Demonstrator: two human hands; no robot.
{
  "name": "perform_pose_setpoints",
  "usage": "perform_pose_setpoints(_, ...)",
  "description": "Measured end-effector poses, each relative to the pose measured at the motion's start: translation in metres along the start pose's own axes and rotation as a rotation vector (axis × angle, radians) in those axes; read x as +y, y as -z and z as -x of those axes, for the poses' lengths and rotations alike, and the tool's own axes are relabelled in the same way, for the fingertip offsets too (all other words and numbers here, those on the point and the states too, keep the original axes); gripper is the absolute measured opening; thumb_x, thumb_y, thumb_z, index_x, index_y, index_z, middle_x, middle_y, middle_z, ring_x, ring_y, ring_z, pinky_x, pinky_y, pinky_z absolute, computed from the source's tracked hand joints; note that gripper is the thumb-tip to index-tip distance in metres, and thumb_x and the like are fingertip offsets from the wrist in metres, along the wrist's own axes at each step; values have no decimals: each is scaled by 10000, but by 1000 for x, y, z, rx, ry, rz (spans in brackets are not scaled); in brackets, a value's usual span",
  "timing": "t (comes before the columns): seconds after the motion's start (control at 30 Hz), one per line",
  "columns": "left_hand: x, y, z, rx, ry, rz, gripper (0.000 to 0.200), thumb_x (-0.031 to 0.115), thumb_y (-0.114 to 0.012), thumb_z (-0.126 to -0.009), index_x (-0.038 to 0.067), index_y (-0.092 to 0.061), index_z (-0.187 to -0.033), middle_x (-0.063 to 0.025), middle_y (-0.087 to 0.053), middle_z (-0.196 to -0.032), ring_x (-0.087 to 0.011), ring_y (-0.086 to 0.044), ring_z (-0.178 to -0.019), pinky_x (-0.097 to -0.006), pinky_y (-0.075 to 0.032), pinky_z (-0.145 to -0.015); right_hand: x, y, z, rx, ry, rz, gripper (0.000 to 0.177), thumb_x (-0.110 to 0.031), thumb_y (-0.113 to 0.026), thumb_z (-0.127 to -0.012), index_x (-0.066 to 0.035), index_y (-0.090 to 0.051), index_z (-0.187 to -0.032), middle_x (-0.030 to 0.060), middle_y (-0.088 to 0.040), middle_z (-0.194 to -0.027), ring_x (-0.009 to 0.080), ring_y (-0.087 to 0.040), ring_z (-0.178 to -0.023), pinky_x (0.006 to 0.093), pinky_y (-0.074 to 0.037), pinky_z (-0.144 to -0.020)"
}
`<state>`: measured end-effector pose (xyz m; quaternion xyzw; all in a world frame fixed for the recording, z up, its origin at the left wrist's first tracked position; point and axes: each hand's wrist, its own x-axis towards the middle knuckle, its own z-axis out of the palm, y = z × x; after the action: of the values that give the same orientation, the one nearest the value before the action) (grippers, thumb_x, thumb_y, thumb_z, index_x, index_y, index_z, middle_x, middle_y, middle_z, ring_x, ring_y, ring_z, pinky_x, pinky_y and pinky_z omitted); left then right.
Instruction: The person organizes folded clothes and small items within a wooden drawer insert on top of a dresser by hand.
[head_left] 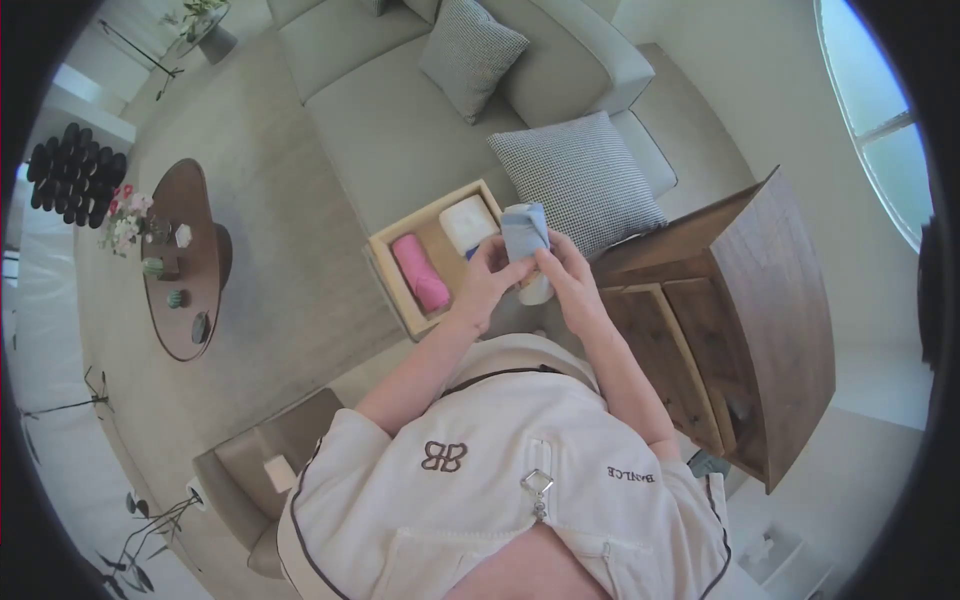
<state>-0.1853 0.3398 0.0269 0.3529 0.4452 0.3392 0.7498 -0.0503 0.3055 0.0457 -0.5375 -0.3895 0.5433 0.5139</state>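
Between my two hands is a light blue folded cloth (525,232), held up in a compact bundle. My left hand (491,278) grips its lower left side, and the fingers of my right hand (570,283) close on its right side. Just left of the hands lies a shallow wooden tray or drawer (384,258). Inside it are a pink rolled cloth (420,272) and a white folded cloth (468,224). A bit of dark blue shows beside my left fingers, mostly hidden. Below the blue cloth a whitish item (536,291) is partly covered by my hands.
The tray rests at the near end of a grey sofa (375,130) with checked cushions (580,180). To the right stands a wooden chest of drawers (780,330), one drawer pulled out slightly. An oval coffee table (185,320) and a brown chair (240,470) are on the left.
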Motion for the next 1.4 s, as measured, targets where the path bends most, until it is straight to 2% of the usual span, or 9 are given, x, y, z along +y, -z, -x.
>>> perform_pose_setpoints(0.2, 7, 21, -2, -46, -81, 19, 408, 308, -633, -826, 87, -495, -1140, -45, -571, -1035, -136, -552, -925, -285, -507, -709, -15, -15, 12, -114, -135, 86, 542, -260, -602, -849, -74, -402, -1317, 64, -542, -1093, 122, -521, -970, 256, -424, -847)
perform_pose_setpoints(0.5, 30, 41, 2, -151, -105, -201, 399, 310, -599, -835, 95, -533, -1164, -38, -565, -1036, -136, -509, -899, -272, -429, -703, -9, -30, 26, -32, -162, 147, 552, -244, -610, -789, -69, -441, -1285, 67, -546, -1065, 120, -521, -883, 252, -436, -763)
perform_pose_setpoints(0.6, 28, 41, 0, -114, -144, -226, 307, 278, -598, -817, 85, -588, -1055, -19, -591, -917, -117, -515, -815, -258, -429, -646, -1, -33, 30, -3, -131, 142, 527, -238, -609, -789, -67, -463, -1266, 47, -551, -1043, 111, -495, -888, 250, -415, -772)
perform_pose_setpoints(0.7, 23, 42, -2, -92, -101, -74, 214, 211, -615, -787, 73, -612, -950, -26, -599, -889, -111, -522, -814, -242, -432, -712, 6, -36, 31, 27, -30, 191, 501, -201, -597, -784, -54, -489, -1251, 31, -557, -1063, 110, -491, -910, 259, -413, -788)
perform_pose_setpoints(0.8, 23, 41, -3, -34, -36, 24, 122, 199, -608, -763, 107, -586, -840, 12, -557, -768, -90, -491, -724, -221, -401, -641, 5, -40, 29, 53, 23, 225, 473, -184, -572, -778, -47, -512, -1226, 21, -562, -988, 101, -482, -825, 247, -417, -712)
perform_pose_setpoints(1.0, 26, 54, -10, -278, 27, -11, 356, 281, -601, -789, 95, -550, -1088, -13, -552, -952, -135, -506, -873, -291, -431, -750, 10, -33, 23, 63, -82, 239, 487, -221, -585, -760, -65, -513, -1216, 38, -561, -1077, 128, -492, -917, 276, -418, -781)
perform_pose_setpoints(1.1, 17, 56, -13, -242, 17, 60, 283, 252, -560, -774, 96, -588, -1008, -3, -560, -835, -118, -485, -753, -254, -383, -678, 18, -31, 18, 35, -55, 197, 488, -164, -589, -766, -41, -496, -1228, 46, -561, -954, 107, -536, -738, 249, -453, -639)
perform_pose_setpoints(1.2, 13, 52, -14, -198, 47, 181, 264, 299, -581, -751, 114, -596, -938, 3, -564, -807, -124, -499, -749, -270, -399, -697, 12, -28, 13, 18, -76, 159, 468, -172, -595, -755, -35, -529, -1198, 28, -564, -949, 87, -504, -768, 228, -435, -639)
perform_pose_setpoints(1.4, 5, 60, -18, -184, -13, 20, 378, 195, -497, -808, 92, -560, -1165, -55, -574, -1006, -160, -518, -912, -316, -474, -760, 4, -27, 12, 26, -131, 252, 489, -210, -591, -743, -61, -526, -1204, 32, -556, -1004, 115, -496, -845, 257, -434, -715)
